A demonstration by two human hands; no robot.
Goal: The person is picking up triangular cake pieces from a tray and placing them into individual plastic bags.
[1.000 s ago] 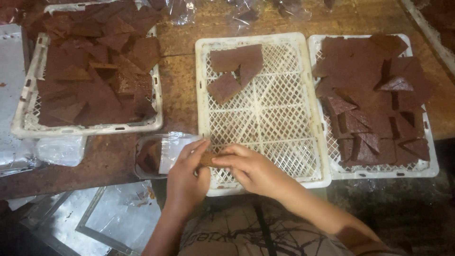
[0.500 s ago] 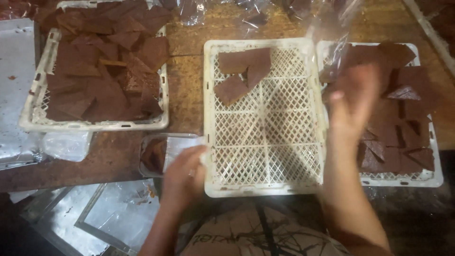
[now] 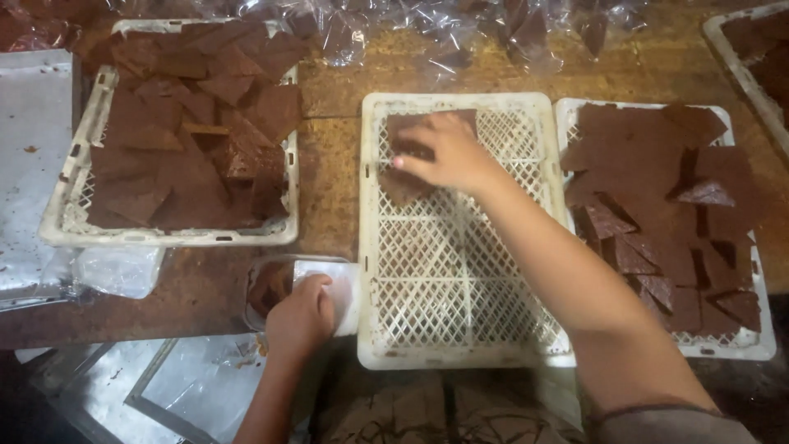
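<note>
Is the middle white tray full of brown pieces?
No, the middle tray is mostly bare mesh, with only a few brown pieces at its far end under the right hand.

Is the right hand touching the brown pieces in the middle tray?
Touching: the head view shows the right hand lying flat on the brown pieces.

three full white lattice trays (image 3: 464, 345), a fourth's corner, and two hands (image 3: 444, 152).

Two bare forearms, left hand (image 3: 300, 316) and right hand (image 3: 444, 152) ungloved and without rings or watch, a thin dark band and grey-brown sleeve edge near the right elbow.
</note>
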